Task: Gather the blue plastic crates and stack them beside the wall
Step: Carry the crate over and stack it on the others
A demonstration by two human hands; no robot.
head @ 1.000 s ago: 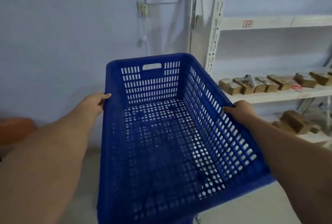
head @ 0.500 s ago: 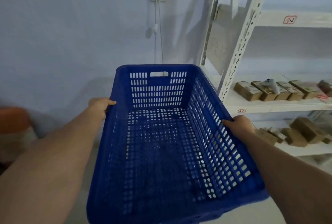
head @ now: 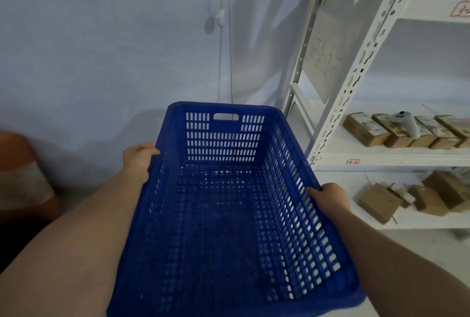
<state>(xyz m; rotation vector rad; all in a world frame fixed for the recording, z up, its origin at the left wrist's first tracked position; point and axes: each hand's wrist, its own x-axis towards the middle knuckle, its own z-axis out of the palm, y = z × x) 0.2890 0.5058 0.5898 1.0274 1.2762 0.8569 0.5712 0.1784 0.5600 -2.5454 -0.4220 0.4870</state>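
Observation:
A large blue plastic crate (head: pixel 223 215) with perforated walls and floor fills the middle of the view, held up in front of me with its long axis pointing at the pale wall (head: pixel 101 49). It is empty. My left hand (head: pixel 138 161) grips the left rim near the far corner. My right hand (head: pixel 328 198) grips the right rim about halfway along. The crate's far end, with a handle slot, is close to the wall.
A white metal shelving rack (head: pixel 356 70) stands at the right, its shelves holding several brown cardboard boxes (head: pixel 366 132). A cord with a switch (head: pixel 220 18) hangs down the wall. An orange and white object (head: pixel 20 177) sits low at the left edge.
The view has tilted down and closed in on the wall and rack. The crate sits lower in the view, with both hands keeping their grip on its rims.

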